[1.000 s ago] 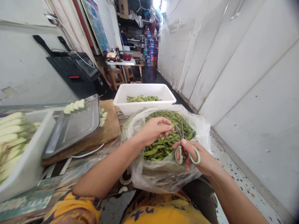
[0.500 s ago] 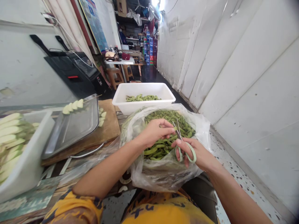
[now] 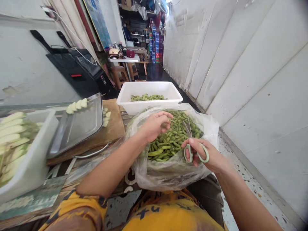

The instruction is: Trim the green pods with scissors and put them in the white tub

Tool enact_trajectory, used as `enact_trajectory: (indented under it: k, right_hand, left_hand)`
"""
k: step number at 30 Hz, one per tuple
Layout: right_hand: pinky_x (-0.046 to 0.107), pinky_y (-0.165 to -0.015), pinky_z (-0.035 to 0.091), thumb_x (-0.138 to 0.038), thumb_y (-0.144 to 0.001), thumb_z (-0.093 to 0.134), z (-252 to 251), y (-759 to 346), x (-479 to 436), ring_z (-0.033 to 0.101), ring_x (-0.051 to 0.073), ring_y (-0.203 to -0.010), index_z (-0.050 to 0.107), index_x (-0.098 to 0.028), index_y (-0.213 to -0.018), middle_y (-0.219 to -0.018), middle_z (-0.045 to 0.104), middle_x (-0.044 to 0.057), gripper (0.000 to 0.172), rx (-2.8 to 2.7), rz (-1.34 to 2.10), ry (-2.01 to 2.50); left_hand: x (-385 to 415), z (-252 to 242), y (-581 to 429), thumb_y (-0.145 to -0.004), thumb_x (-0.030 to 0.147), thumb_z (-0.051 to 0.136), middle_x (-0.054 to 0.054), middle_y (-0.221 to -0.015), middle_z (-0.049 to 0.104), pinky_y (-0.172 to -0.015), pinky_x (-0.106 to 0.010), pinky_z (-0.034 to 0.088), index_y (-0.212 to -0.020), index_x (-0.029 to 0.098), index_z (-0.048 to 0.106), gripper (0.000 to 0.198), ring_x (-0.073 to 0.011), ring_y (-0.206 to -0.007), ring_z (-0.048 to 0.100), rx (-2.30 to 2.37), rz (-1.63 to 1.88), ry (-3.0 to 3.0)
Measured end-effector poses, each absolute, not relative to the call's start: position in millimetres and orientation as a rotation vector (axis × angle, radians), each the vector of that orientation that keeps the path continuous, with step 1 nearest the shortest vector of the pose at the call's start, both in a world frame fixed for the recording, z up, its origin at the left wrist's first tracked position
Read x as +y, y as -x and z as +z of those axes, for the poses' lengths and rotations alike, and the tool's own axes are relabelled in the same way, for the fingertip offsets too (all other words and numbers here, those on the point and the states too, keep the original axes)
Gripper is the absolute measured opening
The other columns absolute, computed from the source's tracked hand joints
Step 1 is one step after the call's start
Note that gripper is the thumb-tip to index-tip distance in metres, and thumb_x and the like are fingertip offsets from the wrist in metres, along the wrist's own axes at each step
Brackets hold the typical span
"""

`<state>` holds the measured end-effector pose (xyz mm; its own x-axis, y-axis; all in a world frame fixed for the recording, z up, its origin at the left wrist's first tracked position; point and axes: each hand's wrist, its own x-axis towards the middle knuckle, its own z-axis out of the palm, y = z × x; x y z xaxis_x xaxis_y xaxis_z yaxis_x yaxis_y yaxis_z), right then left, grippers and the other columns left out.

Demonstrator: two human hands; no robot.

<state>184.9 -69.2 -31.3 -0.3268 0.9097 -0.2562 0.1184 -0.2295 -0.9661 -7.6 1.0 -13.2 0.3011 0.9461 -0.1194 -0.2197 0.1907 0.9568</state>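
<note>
My left hand [image 3: 157, 125] hovers above the left side of a clear plastic bag [image 3: 158, 178] full of green edamame pods [image 3: 166, 149]. Its fingers are curled in; whatever they hold, if anything, is hidden. At the bag's right side, my right hand [image 3: 204, 153] grips scissors [image 3: 188, 131] by their pale green handles. The blades stand apart and point up and away over the pods, with nothing visible between them.
Behind the bag stands a white tub [image 3: 150, 107] with some pods inside. To the left are a metal tray [image 3: 81, 131] with a skewer of pale slices [image 3: 77, 106], a wooden board [image 3: 115, 123] and a white container [image 3: 36, 163] of skewered slices. A wall [image 3: 260, 80] runs along the right.
My left hand has left the scissors, moving left and up; the pod it pinched is no longer visible. The scissors shifted slightly right, and their blades remain apart.
</note>
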Motion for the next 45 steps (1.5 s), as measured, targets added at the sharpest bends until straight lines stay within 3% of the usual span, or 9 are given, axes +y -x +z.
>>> enact_trajectory:
  k: [3, 5, 10, 15, 21, 26, 30, 45]
  right_hand:
    - [0.019, -0.037, 0.043, -0.060, -0.081, 0.057, -30.1, -187.6, -71.7, 0.053, 0.013, -0.051, 0.064, -0.015, -0.085, -0.058, 0.057, 0.002, 0.046, -1.353, 1.634, 1.228]
    - [0.019, -0.037, 0.043, -0.059, -0.081, 0.058, -29.8, -190.1, -73.3, 0.053, 0.013, -0.051, 0.063, -0.014, -0.085, -0.059, 0.057, 0.003, 0.045, -1.325, 1.623, 1.216]
    - [0.019, -0.037, 0.043, -0.056, -0.083, 0.058, -30.1, -196.4, -76.3, 0.052, 0.013, -0.052, 0.063, -0.013, -0.087, -0.060, 0.057, 0.003, 0.044, -1.291, 1.595, 1.204]
    - [0.019, -0.036, 0.042, -0.057, -0.082, 0.059, -30.8, -195.4, -76.3, 0.051, 0.013, -0.050, 0.063, -0.012, -0.086, -0.059, 0.057, 0.003, 0.045, -1.300, 1.590, 1.216]
    - [0.019, -0.036, 0.043, -0.058, -0.081, 0.059, -31.7, -192.0, -75.2, 0.051, 0.012, -0.048, 0.062, -0.012, -0.085, -0.058, 0.057, 0.003, 0.047, -1.318, 1.595, 1.227]
    - [0.019, -0.036, 0.043, -0.058, -0.081, 0.059, -34.3, -191.9, -75.5, 0.053, 0.013, -0.052, 0.062, -0.013, -0.086, -0.059, 0.057, 0.003, 0.046, -1.320, 1.580, 1.248]
    - [0.019, -0.036, 0.043, -0.058, -0.081, 0.059, -35.6, -192.1, -76.4, 0.054, 0.014, -0.054, 0.062, -0.013, -0.088, -0.061, 0.057, 0.003, 0.046, -1.343, 1.579, 1.275]
    - [0.019, -0.033, 0.039, -0.064, -0.077, 0.059, -27.8, -188.2, -67.9, 0.050, 0.011, -0.045, 0.063, -0.013, -0.081, -0.057, 0.057, 0.002, 0.051, -1.511, 1.612, 1.382]
  left_hand:
    - [2.6, -18.6, 9.7, -0.070, 0.024, 0.062, 0.003, -0.054, 0.050, -0.040, -0.017, 0.024, -0.068, 0.016, 0.051, 0.013, -0.0067, -0.045, 0.042, 0.983, 0.855, -1.270]
    - [0.7, -25.5, 7.8, -0.071, 0.027, 0.066, 0.004, -0.054, 0.051, -0.045, -0.019, 0.029, -0.076, 0.015, 0.059, 0.014, -0.0074, -0.046, 0.043, 1.046, 0.714, -1.564]
    - [-5.9, -39.9, -0.1, -0.074, 0.032, 0.068, 0.000, -0.070, 0.065, -0.058, -0.023, 0.035, -0.087, 0.020, 0.073, 0.019, -0.0124, -0.062, 0.054, 1.094, 0.425, -2.191]
    - [-9.7, -39.6, -4.2, -0.081, 0.030, 0.062, -0.005, -0.090, 0.072, -0.069, -0.026, 0.040, -0.094, 0.021, 0.075, 0.021, -0.0194, -0.083, 0.062, 1.127, 0.286, -2.423]
    - [-15.3, -39.2, -9.1, -0.084, 0.029, 0.057, -0.009, -0.096, 0.071, -0.069, -0.029, 0.043, -0.102, 0.022, 0.072, 0.024, -0.0245, -0.091, 0.063, 1.069, 0.111, -2.633]
    - [-10.5, -38.1, -7.4, -0.085, 0.034, 0.056, -0.007, -0.087, 0.070, -0.067, -0.026, 0.041, -0.085, 0.018, 0.074, 0.023, -0.0207, -0.084, 0.062, 1.197, 0.381, -2.542]
    - [-0.9, -36.7, -0.5, -0.079, 0.044, 0.062, -0.003, -0.071, 0.069, -0.059, -0.024, 0.036, -0.070, 0.016, 0.071, 0.030, -0.0152, -0.066, 0.058, 1.274, 0.583, -2.245]
    - [-8.8, -27.2, -2.7, -0.086, 0.027, 0.048, -0.001, -0.075, 0.068, -0.067, -0.023, 0.040, -0.081, 0.014, 0.068, 0.025, -0.0137, -0.071, 0.057, 1.055, 0.680, -2.077]
